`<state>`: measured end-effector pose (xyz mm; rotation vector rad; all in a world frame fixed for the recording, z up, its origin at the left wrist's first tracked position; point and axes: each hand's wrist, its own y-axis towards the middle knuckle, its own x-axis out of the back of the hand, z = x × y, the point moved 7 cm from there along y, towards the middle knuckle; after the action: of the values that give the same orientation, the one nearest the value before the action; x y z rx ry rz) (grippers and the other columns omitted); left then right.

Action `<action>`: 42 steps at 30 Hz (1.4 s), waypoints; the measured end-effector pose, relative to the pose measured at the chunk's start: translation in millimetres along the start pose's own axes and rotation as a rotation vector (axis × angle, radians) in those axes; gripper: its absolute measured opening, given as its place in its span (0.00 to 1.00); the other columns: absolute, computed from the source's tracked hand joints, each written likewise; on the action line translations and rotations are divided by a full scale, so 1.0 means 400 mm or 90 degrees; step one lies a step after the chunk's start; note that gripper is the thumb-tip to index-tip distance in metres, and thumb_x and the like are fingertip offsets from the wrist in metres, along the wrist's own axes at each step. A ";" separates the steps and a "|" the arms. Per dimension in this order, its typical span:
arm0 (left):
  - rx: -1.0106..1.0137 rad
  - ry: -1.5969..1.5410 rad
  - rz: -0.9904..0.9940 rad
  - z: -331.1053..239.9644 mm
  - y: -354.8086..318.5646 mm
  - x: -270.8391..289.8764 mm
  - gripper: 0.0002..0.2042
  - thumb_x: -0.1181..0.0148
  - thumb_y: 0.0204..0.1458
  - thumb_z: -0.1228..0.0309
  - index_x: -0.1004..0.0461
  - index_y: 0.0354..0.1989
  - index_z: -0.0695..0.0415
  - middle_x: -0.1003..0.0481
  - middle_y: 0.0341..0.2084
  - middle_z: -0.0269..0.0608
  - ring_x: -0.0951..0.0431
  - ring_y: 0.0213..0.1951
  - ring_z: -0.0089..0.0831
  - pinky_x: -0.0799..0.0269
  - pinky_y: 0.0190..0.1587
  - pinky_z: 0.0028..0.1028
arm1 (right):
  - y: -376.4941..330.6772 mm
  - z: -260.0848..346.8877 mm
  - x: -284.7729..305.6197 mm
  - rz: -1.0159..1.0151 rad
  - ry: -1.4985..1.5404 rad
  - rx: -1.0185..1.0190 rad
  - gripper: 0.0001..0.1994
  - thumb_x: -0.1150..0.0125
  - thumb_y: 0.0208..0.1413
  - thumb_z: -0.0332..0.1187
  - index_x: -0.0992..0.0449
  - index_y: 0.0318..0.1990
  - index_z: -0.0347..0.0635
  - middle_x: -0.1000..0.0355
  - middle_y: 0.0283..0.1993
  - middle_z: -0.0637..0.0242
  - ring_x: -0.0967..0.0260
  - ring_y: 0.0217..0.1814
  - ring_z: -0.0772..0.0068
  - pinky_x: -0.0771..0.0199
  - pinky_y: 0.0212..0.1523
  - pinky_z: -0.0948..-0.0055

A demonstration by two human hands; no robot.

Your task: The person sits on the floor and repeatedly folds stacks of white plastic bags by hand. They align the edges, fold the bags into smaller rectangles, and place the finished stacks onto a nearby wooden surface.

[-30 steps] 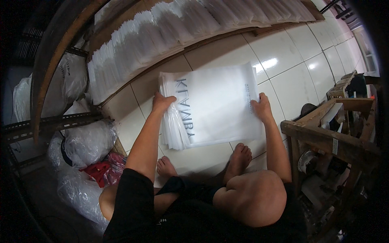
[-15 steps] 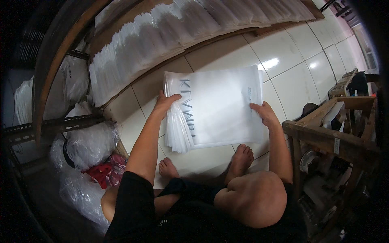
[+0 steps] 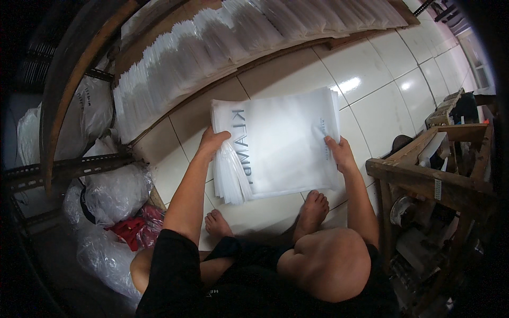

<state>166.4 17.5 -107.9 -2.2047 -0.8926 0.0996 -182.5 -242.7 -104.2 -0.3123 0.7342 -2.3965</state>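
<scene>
Scene: a person sits on a white tiled floor [image 3: 371, 79], bare feet forward, handling a stack of white plastic bags [image 3: 281, 143].
Stack: it lies on the floor just ahead of the feet, at the middle of the view, with grey lettering along its left side; the loose edges fan out at its 7 o'clock corner.
Left hand [image 3: 212, 144]: at the stack's 9 o'clock edge, fingers curled over the bag edges and grasping them.
Right hand [image 3: 339, 152]: at the stack's 3 o'clock edge, fingers laid on the top bag; whether they pinch it or only press cannot be told from here.
Feet: the right foot [image 3: 313, 208] touches the stack's 6 o'clock edge; the left foot [image 3: 218, 223] lies just beside it, at 7 o'clock.
Behind: at 12 o'clock, a long row of white bags [image 3: 222, 47] overlaps along a wooden board.
Left side: at 8 o'clock, stuffed clear plastic sacks [image 3: 114, 193] sit beside something red [image 3: 130, 230], possibly wrapped cloth.
Right side: at 3 o'clock, a rough wooden frame [image 3: 424, 177] stands near the right forearm.
</scene>
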 end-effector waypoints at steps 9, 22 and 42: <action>-0.307 -0.134 -0.231 -0.288 -0.320 0.008 0.25 0.35 0.48 0.72 0.33 0.55 0.68 0.25 0.46 0.48 0.24 0.46 0.36 0.31 0.53 0.32 | -0.252 0.220 0.016 -0.184 0.073 0.210 0.16 0.40 0.60 0.35 0.26 0.49 0.32 0.26 0.43 0.65 0.31 0.45 0.73 0.31 0.48 0.73; -0.469 -0.085 -0.352 -0.255 -0.328 -0.057 0.24 0.32 0.47 0.72 0.32 0.52 0.66 0.27 0.45 0.46 0.26 0.47 0.34 0.32 0.53 0.32 | -0.224 0.178 -0.028 -0.209 -0.054 0.344 0.14 0.40 0.60 0.30 0.25 0.52 0.34 0.25 0.49 0.62 0.32 0.52 0.71 0.33 0.55 0.71; -0.497 -0.064 -0.386 -0.232 -0.324 -0.087 0.10 0.36 0.53 0.74 0.24 0.41 0.65 0.22 0.37 0.40 0.24 0.40 0.30 0.31 0.48 0.31 | -0.226 0.079 -0.003 -0.317 0.007 0.308 0.11 0.38 0.60 0.31 0.24 0.45 0.32 0.26 0.42 0.65 0.31 0.46 0.72 0.31 0.50 0.72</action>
<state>96.5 1.5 38.5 -2.4893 -1.8497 -0.5114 -213.1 -195.8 -26.6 -0.3011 0.0563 -2.9443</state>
